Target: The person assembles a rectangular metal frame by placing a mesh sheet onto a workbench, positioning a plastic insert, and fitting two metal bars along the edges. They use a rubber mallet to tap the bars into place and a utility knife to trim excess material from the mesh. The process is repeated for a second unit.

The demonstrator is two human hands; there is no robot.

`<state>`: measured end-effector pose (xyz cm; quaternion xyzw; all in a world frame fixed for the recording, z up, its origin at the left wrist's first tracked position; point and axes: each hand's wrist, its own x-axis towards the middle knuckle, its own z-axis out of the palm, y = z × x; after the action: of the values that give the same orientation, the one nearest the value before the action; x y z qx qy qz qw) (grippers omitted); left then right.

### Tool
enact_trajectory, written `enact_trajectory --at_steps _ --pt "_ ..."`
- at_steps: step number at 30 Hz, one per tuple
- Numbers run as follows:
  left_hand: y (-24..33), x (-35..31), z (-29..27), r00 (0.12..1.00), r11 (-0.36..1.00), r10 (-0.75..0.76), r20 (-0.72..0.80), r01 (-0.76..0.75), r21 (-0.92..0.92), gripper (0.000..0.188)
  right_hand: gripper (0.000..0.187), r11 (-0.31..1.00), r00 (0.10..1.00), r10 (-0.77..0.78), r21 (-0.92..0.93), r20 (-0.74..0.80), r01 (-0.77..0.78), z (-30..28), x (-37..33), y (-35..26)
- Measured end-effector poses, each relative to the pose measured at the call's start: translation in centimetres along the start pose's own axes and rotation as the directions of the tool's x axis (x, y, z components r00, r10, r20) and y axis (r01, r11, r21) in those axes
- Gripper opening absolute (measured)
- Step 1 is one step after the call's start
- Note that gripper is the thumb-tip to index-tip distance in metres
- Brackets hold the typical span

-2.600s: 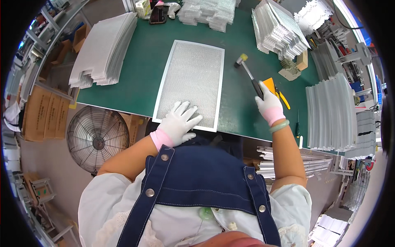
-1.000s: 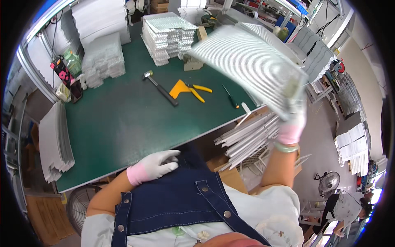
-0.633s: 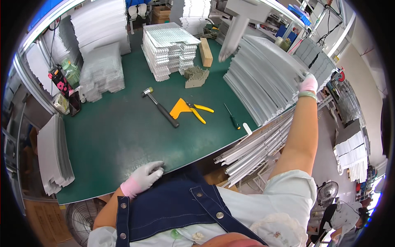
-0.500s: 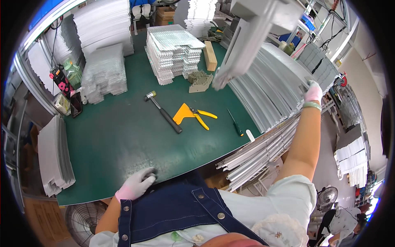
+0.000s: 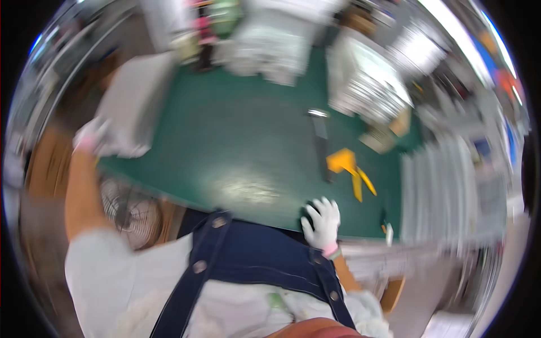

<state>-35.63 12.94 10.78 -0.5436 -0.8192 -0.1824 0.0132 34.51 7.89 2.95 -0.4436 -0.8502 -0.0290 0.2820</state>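
Note:
My left hand point(image 5: 92, 137), in a white glove with a pink cuff, reaches out to the far left. It is at the near left side of a stack of pale grey panels point(image 5: 135, 101) at the table's left edge. Blur hides how its fingers are bent. My right hand point(image 5: 323, 223), gloved alike, lies at the near edge of the green table point(image 5: 242, 135) with its fingers spread and nothing in them. Beyond it lie a hammer point(image 5: 321, 146) with a dark handle and yellow-handled pliers point(image 5: 360, 185) beside a flat yellow piece point(image 5: 341, 161).
Bubble-wrapped stacks point(image 5: 265, 48) stand at the back, another stack of white sheets point(image 5: 372, 73) at the back right. Long grey panels point(image 5: 439, 191) are piled along the right side. A screwdriver point(image 5: 384, 219) lies near the front right corner. A fan point(image 5: 132, 211) stands below the table.
The view has swung left. My left hand has gone from the table's front edge to the left stack. My right hand has come back from the panels on the right to the table edge.

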Motion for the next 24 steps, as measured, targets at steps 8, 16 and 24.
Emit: enact_trajectory --at_steps 8,16,24 --pt "1.8 -1.1 -4.4 0.874 0.951 -0.224 0.432 0.099 0.294 0.091 0.036 0.997 0.984 -0.081 -0.005 0.158 0.083 2.9 0.0 0.0" --pt "0.3 0.1 -7.8 0.901 0.929 -0.328 0.283 0.253 0.271 0.072 0.036 0.999 0.983 -0.025 -0.023 0.181 0.030 3.4 0.9 -0.9" --pt "-0.4 -0.5 -9.9 0.876 0.830 -0.301 -0.378 0.046 -0.556 0.053 0.038 1.000 0.978 0.003 0.004 0.210 -0.003 3.0 0.3 -0.5"
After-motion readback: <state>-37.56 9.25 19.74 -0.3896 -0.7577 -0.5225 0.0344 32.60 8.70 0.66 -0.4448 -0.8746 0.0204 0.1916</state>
